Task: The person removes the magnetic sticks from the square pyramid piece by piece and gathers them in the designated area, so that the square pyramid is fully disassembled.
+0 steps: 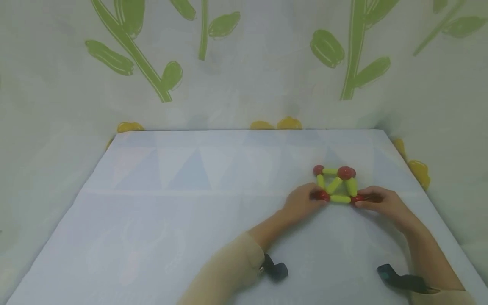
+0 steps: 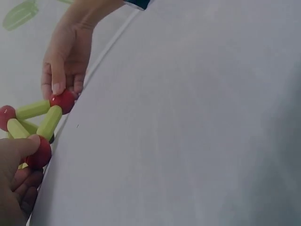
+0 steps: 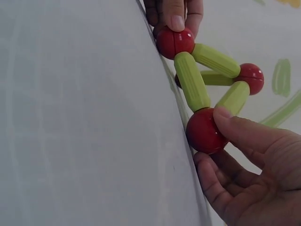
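Observation:
A small frame of yellow-green rods [image 1: 340, 199] and red balls [image 1: 345, 173] stands on the table at the right. One ball sits raised above the others, with rods slanting down from it. My left hand [image 1: 303, 202] pinches the near left ball [image 2: 38, 153] between thumb and fingers. On the near right ball [image 3: 207, 130], my right hand [image 1: 385, 205] has its thumb on top and fingers curled beneath. A rod [image 3: 192, 81] joins these two balls. Another red ball [image 1: 319, 170] marks the far left corner. The far right corner is partly hidden behind the raised ball.
The white table [image 1: 152, 237] carries a faint pattern of blue triangles. Behind it hangs a pale backdrop [image 1: 259, 76] with green leaves and yellow flower shapes. Dark wrist-worn cameras [image 1: 276, 270] sit near both sleeves, low over the table.

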A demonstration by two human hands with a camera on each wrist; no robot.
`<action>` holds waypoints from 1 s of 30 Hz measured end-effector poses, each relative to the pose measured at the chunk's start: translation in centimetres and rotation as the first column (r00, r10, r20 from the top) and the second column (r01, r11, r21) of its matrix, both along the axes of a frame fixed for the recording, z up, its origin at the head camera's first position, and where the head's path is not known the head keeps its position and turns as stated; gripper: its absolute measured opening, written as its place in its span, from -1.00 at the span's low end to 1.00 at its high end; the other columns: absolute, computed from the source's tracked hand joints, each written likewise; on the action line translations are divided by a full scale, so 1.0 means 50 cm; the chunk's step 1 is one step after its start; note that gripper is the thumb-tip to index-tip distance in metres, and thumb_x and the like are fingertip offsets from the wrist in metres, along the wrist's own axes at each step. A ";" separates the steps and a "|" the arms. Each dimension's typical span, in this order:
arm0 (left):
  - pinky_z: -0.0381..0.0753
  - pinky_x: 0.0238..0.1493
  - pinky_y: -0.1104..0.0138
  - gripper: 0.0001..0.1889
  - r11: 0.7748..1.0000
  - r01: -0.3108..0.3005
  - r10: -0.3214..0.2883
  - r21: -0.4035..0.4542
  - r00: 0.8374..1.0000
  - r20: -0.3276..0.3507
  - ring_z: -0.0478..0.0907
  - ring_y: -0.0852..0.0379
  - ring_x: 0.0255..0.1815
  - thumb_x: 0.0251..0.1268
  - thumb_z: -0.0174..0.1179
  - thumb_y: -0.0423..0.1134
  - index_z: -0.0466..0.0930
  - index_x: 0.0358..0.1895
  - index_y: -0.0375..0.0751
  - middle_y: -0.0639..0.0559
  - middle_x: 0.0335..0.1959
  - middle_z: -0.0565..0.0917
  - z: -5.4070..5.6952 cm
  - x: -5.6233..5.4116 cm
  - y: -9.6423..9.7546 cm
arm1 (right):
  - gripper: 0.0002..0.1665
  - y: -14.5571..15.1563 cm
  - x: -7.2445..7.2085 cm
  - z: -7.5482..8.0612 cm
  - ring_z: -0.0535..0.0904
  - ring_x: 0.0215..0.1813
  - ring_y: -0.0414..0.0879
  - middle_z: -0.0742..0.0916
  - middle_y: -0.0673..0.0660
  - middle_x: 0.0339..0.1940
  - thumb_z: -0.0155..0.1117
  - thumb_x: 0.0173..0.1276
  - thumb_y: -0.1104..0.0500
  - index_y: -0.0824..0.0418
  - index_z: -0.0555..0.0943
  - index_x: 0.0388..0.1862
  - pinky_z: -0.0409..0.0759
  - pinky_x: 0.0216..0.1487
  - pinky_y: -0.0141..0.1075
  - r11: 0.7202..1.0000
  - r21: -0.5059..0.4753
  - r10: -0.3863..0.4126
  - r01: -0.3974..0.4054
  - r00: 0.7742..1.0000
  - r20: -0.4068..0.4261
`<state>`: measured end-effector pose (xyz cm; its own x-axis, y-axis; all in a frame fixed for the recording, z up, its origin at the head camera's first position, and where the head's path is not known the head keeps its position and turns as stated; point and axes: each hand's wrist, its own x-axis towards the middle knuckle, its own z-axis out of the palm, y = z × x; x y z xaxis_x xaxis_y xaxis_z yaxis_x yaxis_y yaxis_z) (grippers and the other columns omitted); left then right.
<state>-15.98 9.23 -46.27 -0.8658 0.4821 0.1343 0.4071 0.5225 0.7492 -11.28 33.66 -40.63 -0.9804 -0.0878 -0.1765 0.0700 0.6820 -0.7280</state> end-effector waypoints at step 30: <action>0.55 -0.05 0.44 -0.71 0.996 0.050 -0.064 0.069 0.972 0.228 0.50 0.37 -0.09 0.15 0.32 -0.09 0.54 -0.05 0.15 0.37 -0.20 0.58 0.046 0.010 -0.173 | -0.49 -0.130 -0.023 -0.008 0.56 -0.15 -0.04 0.66 0.15 -0.17 0.42 0.14 0.00 0.27 0.57 -0.03 0.57 -0.19 -0.47 0.993 -0.049 0.106 -0.106 0.994 -0.006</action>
<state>-15.46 0.57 -43.95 -0.8482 0.5286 -0.0335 0.2483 0.4528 0.8563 -12.46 27.14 -41.02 -0.9657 -0.1998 -0.1661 -0.0033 0.6489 -0.7609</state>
